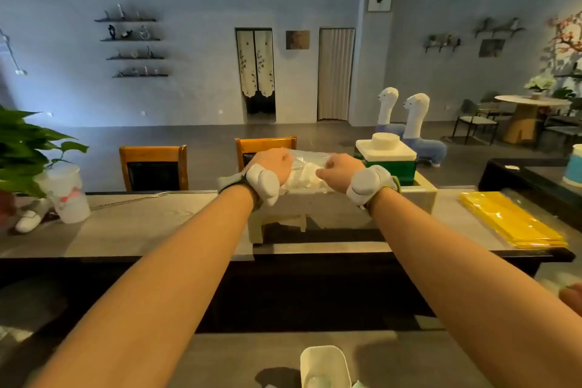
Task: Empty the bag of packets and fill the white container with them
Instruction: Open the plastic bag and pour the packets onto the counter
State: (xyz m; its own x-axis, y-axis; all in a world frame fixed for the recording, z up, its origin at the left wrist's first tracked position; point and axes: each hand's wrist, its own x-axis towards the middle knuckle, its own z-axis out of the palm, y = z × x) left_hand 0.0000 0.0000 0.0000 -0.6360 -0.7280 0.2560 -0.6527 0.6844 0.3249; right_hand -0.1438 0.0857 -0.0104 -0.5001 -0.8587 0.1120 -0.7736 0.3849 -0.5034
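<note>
while both hands grip the clear bag at mid-frame, the emptying step looks to be in hand: the left hand is fisted on one end, the right hand pinches the other, fingers closed on plastic. the bag hangs just over the white container on the counter, white packets showing dimly inside it. next, i'd judge, it must be tipped or opened so they drop in, kept over the rim. a cup and plant sit at left, yellow sheets at right. behind, chairs, shelves at upper left, two alpaca figures.
</note>
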